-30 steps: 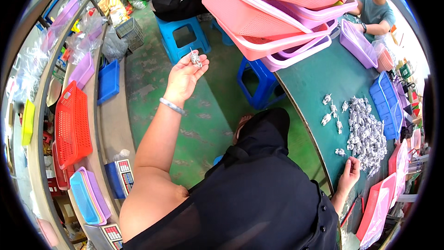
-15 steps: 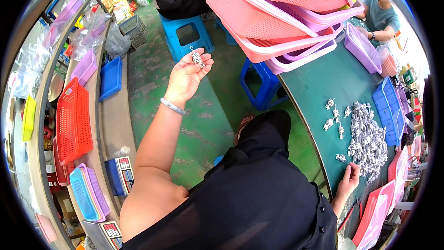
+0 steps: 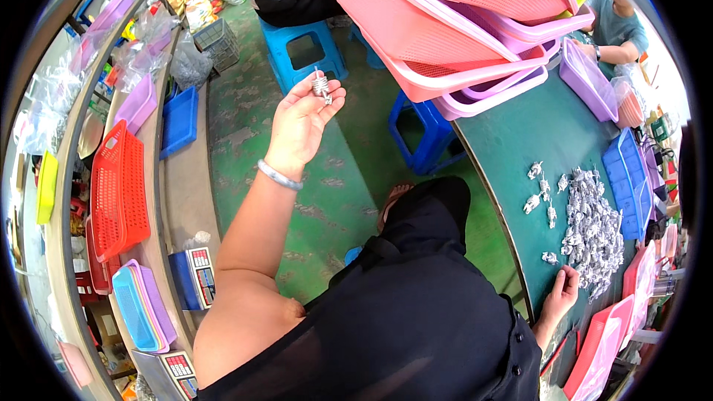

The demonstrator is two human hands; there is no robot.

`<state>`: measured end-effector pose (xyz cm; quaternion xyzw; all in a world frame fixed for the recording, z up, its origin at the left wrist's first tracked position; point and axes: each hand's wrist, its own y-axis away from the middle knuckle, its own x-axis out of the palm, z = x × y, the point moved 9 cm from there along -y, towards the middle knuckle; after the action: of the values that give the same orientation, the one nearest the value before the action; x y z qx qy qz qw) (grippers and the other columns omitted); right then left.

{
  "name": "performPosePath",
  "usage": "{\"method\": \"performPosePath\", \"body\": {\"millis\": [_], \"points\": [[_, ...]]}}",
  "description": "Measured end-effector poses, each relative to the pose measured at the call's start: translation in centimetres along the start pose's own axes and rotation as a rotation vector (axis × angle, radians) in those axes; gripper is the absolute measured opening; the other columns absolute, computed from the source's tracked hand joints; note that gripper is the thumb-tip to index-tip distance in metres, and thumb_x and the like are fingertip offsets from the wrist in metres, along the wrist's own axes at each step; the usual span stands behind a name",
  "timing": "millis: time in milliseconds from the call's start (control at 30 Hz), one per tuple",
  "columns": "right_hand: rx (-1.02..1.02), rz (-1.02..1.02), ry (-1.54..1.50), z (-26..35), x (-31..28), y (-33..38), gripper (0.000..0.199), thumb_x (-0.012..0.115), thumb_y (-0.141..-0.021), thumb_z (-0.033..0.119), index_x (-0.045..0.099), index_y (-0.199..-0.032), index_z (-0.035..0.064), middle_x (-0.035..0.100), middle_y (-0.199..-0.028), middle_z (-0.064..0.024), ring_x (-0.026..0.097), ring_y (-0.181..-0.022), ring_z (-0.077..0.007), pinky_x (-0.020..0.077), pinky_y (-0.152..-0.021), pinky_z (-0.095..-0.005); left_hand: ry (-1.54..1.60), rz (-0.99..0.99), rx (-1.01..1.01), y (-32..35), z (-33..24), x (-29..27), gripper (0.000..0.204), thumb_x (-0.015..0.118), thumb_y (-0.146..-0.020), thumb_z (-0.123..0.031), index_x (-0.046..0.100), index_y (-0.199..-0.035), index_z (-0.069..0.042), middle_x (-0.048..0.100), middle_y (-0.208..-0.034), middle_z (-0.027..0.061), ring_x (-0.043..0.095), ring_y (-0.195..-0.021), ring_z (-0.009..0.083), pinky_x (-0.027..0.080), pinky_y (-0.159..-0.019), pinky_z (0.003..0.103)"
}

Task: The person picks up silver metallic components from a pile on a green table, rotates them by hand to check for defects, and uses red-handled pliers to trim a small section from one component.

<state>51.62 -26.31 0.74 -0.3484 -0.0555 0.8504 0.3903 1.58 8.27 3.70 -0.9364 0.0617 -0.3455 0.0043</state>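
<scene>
Raised over the floor in front of me, my left hand (image 3: 297,122) pinches a small silver ribbed metal pendant (image 3: 321,87) between thumb and fingers. My right hand (image 3: 562,293) rests at the near side of the green table (image 3: 505,141), its fingers curled together; whether anything is in them is hidden. A heap of similar silver pendants (image 3: 594,234) lies just beyond that hand. One loose pendant (image 3: 549,258) sits close to its fingertips, and several others (image 3: 546,189) are spread to the left of the heap.
Stacked pink and purple baskets (image 3: 438,37) overhang the table's far end. Blue trays (image 3: 627,182) and a pink tray (image 3: 600,349) flank the heap. Blue stools (image 3: 304,52) stand ahead. A shelf with a red basket (image 3: 119,193) and scales (image 3: 199,278) runs along the left. Two people sit nearby.
The pendant in my left hand has turned, now showing its ribbed side more broadly. My right hand stays by the heap. The view has shifted slightly.
</scene>
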Motion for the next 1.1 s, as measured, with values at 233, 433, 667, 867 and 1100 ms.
{"method": "performPosePath", "body": {"millis": [233, 433, 667, 867, 1100], "points": [[0.001, -0.007, -0.011, -0.3, 0.0, 0.1, 0.008, 0.049, -0.086, 0.004, 0.054, -0.091, -0.0004, 0.052, -0.084, -0.0015, 0.047, -0.079, -0.0088, 0.0384, -0.072, -0.0203, -0.072, -0.027, 0.106, 0.9, -1.1, 1.9, 0.033, 0.048, -0.085, -0.001, 0.047, -0.118, 0.0, 0.055, -0.11, 0.0175, 0.057, -0.097, 0.0268, 0.046, -0.087, 0.038], [-0.02, -0.006, 0.019, -0.2, 0.0, 0.0, 0.008, 0.049, -0.087, 0.004, 0.054, -0.091, -0.0007, 0.052, -0.084, -0.0021, 0.047, -0.079, -0.0091, 0.0386, -0.073, -0.0206, -0.135, -0.033, 0.196, 1.5, -2.1, 2.6, 0.035, 0.05, -0.084, 0.001, 0.047, -0.119, -0.001, 0.055, -0.109, 0.016, 0.057, -0.096, 0.0246, 0.047, -0.085, 0.036], [-0.014, -0.001, 0.0, -0.5, 0.0, 0.0, 0.009, 0.049, -0.086, 0.004, 0.054, -0.092, -0.0009, 0.053, -0.085, -0.0024, 0.047, -0.08, -0.0096, 0.0388, -0.073, -0.0208, -0.155, -0.033, 0.253, 1.6, -2.9, 2.6, 0.035, 0.053, -0.083, 0.001, 0.047, -0.118, -0.001, 0.056, -0.108, 0.0142, 0.058, -0.094, 0.0232, 0.047, -0.085, 0.035], [-0.021, 0.001, 0.02, -0.5, -0.1, 0.1, 0.008, 0.05, -0.086, 0.004, 0.054, -0.092, -0.0007, 0.052, -0.085, -0.0022, 0.047, -0.08, -0.0095, 0.0387, -0.073, -0.0205, -0.293, -0.046, 0.387, 1.8, -4.1, 2.6, 0.039, 0.057, -0.08, 0.003, 0.047, -0.117, 0.0, 0.057, -0.104, 0.0108, 0.057, -0.093, 0.019, 0.047, -0.084, 0.031], [-0.043, -0.002, 0.049, -0.3, -0.1, 0.0, 0.008, 0.05, -0.086, 0.004, 0.054, -0.091, -0.0007, 0.052, -0.085, -0.0021, 0.047, -0.08, -0.0091, 0.0385, -0.073, -0.0205, -0.398, -0.044, 0.482, 2.0, -4.5, 3.2, 0.044, 0.058, -0.078, 0.006, 0.044, -0.12, 0.001, 0.057, -0.102, 0.0079, 0.055, -0.092, 0.014, 0.046, -0.081, 0.026]]}}
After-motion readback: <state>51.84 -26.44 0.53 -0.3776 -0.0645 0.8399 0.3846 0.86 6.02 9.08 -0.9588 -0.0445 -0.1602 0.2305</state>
